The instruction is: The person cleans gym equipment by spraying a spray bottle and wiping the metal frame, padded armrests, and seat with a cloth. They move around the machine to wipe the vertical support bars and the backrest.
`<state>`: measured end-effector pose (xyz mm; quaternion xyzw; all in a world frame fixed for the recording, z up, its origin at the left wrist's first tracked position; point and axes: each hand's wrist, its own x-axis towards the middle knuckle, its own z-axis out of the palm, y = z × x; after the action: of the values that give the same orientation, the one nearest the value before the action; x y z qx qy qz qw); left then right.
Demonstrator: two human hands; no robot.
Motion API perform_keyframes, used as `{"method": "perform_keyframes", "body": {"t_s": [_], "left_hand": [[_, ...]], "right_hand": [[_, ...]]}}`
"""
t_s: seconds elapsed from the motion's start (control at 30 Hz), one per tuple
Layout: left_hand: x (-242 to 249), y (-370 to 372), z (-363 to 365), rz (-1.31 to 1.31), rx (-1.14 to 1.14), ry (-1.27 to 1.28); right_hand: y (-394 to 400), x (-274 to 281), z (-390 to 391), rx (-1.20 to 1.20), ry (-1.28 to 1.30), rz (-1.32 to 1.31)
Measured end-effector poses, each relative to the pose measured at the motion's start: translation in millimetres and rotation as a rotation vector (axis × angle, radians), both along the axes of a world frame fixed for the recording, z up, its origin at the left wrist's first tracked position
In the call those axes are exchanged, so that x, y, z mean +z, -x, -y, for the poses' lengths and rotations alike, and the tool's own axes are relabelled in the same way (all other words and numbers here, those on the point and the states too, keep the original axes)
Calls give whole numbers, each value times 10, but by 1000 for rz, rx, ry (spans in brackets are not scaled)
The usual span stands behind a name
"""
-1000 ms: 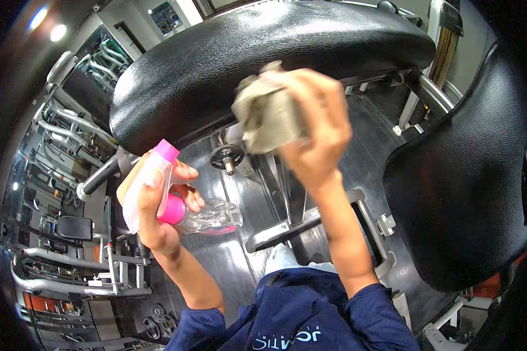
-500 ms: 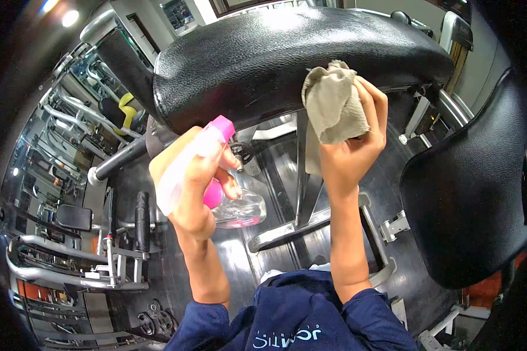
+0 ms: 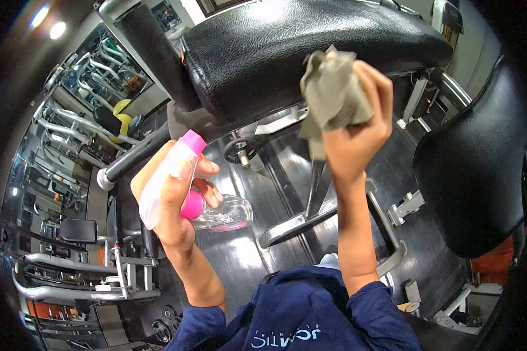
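Note:
My left hand (image 3: 173,184) is wrapped round the neck of a clear spray bottle (image 3: 225,212) with a pink nozzle and collar. The bottle is tilted, its base pointing right and its nozzle up toward the bench pad. A crumpled grey-beige cloth (image 3: 334,90) is gripped in my right hand (image 3: 360,131), with one end hanging below the fingers. Beyond both hands lies a long black padded cushion (image 3: 310,41) with a shiny, textured surface. The cloth overlaps the cushion's near edge in this view.
A black seat pad (image 3: 474,169) stands close on the right. Beneath the cushion runs a silver metal frame (image 3: 298,225) on a dark floor. Gym machines (image 3: 82,275) and a padded bar (image 3: 137,155) are on the left, with a weight plate (image 3: 240,151) under the cushion.
My left hand has moved left and slightly down with the spray bottle. The cloth in my right hand has shifted slightly up, and the view has turned a little.

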<state>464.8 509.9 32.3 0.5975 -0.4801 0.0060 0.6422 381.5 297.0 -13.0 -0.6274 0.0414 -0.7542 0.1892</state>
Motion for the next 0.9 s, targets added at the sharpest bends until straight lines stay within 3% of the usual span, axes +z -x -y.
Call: {"method": "perform_keyframes", "body": {"t_s": [0.07, 0.1, 0.17, 0.23, 0.3, 0.5, 0.6, 0.7, 0.83, 0.9], "left_hand": [[-4, -21, -67, 6, 1, -15], [-15, -47, -108, 15, -32, 1], [-21, -49, -160, 24, -71, 21], [-14, -5, -199, -47, 31, 14], [-34, -30, -234, -20, 4, 9], [-137, -113, -348, -43, -9, 18], [-147, -95, -310, 4, 109, -41], [-174, -112, -302, -10, 110, -60], [-289, -143, -262, 1, 129, -19], [-296, -133, -247, -27, 158, -40]], "right_hand": [[-26, 117, -113, -34, -84, 26], [-95, 185, -196, 61, -109, 75], [-195, 277, -372, 29, 68, 22], [-258, 271, -595, 54, 202, -47], [-286, 123, -681, 95, 186, -72], [-203, -53, -347, 26, -85, 100], [-326, 34, -497, 2, -89, 148], [-264, -96, -676, 141, 53, -34], [-292, -428, -762, 207, -152, -57], [-364, -634, -820, 366, -277, 48]]}}
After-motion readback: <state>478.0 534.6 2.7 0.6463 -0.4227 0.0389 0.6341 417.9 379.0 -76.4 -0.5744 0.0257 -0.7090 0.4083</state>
